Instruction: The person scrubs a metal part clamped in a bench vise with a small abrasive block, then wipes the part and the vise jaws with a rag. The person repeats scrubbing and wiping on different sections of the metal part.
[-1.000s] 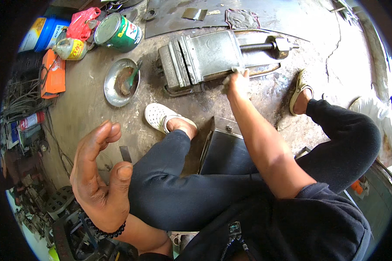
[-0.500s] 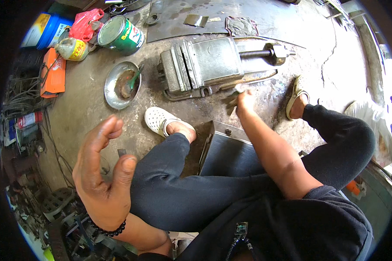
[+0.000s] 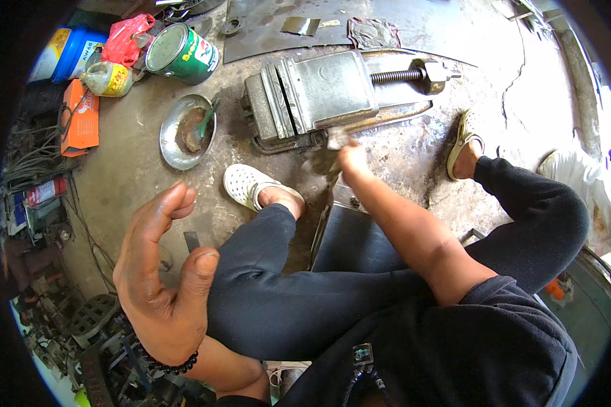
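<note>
A heavy metal machine vise (image 3: pixel 336 91) lies on the floor in front of me, its threaded screw (image 3: pixel 395 76) pointing right. At its near lower edge is my right hand (image 3: pixel 352 160), closed around a blurred grey-and-white thing (image 3: pixel 336 140) that looks like a crumpled rag. Motion smears the thing and hides its exact form. My left hand (image 3: pixel 159 275) is raised over the floor at the left, thumb and curved fingers apart, holding nothing. Left of the vise sits an oval metal dish (image 3: pixel 173 157) with brownish contents and a green-handled brush (image 3: pixel 206 121) in it.
A green paint can (image 3: pixel 181 55), a plastic bottle (image 3: pixel 108 79), a blue-lidded bucket (image 3: pixel 81 51) and an orange box (image 3: pixel 81 121) stand at the far left. Behind the vise lies a metal sheet (image 3: pixel 428 35) with a grey cloth (image 3: pixel 373 34). A dark metal box (image 3: pixel 353 241) is between my legs.
My right hand has moved left along the near side of the vise, carrying the rag-like thing. The left hand stays raised and nearly still. The view has shifted slightly.
</note>
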